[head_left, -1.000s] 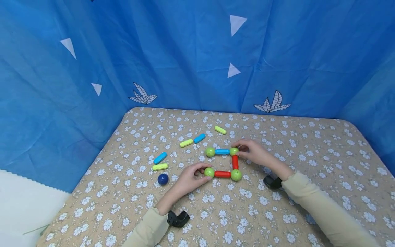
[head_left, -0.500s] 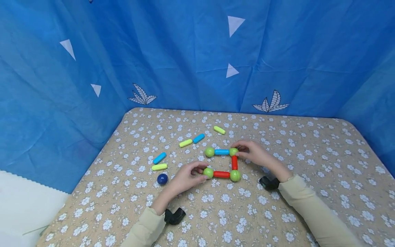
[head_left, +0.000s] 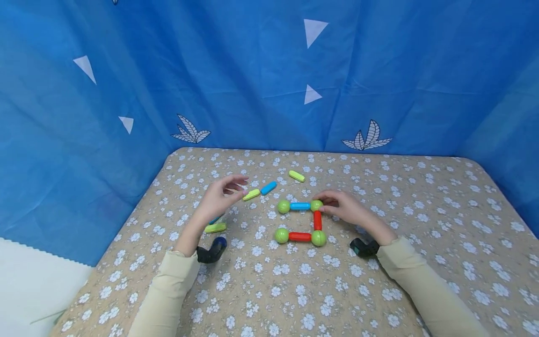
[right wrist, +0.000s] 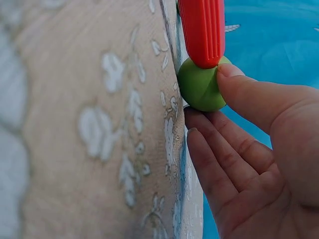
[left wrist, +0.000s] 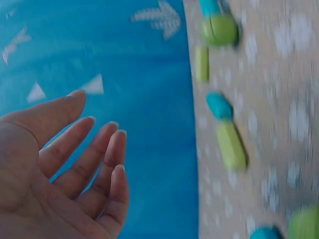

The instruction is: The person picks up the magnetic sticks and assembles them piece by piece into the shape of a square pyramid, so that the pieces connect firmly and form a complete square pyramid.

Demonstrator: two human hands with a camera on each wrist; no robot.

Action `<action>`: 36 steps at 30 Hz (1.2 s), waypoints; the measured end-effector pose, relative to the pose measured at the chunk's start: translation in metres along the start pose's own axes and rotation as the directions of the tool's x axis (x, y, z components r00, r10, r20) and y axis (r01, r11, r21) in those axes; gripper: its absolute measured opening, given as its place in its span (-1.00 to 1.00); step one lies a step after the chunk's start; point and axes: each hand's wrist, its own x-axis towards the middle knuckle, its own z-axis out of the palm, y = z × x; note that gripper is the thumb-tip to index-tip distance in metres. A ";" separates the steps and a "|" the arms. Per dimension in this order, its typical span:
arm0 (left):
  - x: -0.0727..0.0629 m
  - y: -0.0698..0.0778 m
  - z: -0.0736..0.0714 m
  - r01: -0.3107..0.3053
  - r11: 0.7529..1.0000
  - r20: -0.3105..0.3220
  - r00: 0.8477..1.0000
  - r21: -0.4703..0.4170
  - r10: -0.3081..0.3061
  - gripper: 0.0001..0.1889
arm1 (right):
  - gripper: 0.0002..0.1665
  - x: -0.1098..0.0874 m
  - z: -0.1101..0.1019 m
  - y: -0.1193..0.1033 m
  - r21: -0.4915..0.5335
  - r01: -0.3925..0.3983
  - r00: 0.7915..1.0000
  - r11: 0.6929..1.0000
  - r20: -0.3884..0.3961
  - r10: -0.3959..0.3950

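Blue cloth [head_left: 236, 70] printed with white triangles [head_left: 313, 31] and leaves [head_left: 372, 133] hangs behind and beside a beige flowered worktop [head_left: 358, 304]; a white surface [head_left: 33, 285] shows at lower left.

Blue rod [head_left: 217, 218] mostly hidden behind left hand [head_left: 217, 199]; can't make out whether that hand touches yellow rod [head_left: 251, 194]. Dark blue ball [head_left: 221, 241] mostly covered by black wrist camera [head_left: 208, 255]. Right hand [head_left: 345, 207] covers part of green ball [head_left: 316, 205]. Left wrist view: flowered cloth [left wrist: 261, 149] smeared, 2nd blue rod [left wrist: 209, 7] chopped at top. Right wrist view: red rod [right wrist: 203, 30] chopped likewise.

Long beige sleeves [head_left: 425, 281], wrinkled; black wrist cameras [head_left: 360, 247], curved
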 end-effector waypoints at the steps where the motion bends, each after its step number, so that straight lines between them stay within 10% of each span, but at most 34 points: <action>1: 0.003 -0.006 -0.005 0.014 1.000 -0.003 1.000 0.007 -0.014 -0.61 | -0.64 0.001 0.001 0.001 0.003 -0.001 1.000 1.000 0.003 0.001; 9: 0.037 -0.033 -0.005 0.205 0.956 0.113 0.966 0.212 -0.232 -0.58 | -0.65 0.002 0.002 0.003 0.018 0.009 1.000 1.000 -0.012 -0.009; 20: 0.066 -0.031 0.021 0.188 0.792 0.149 0.932 0.581 -0.331 -0.74 | -0.65 0.003 0.004 -0.001 0.044 -0.014 1.000 0.999 -0.006 0.015; 31: 0.057 -0.029 0.027 0.224 0.794 0.085 0.941 0.565 -0.326 -0.80 | -0.63 0.002 0.002 -0.001 0.049 -0.025 1.000 0.998 0.006 0.025; 36: 0.046 -0.009 0.035 0.213 0.848 0.064 0.958 0.485 -0.278 -0.82 | -0.63 0.001 0.001 -0.001 0.046 -0.031 1.000 0.998 0.007 0.030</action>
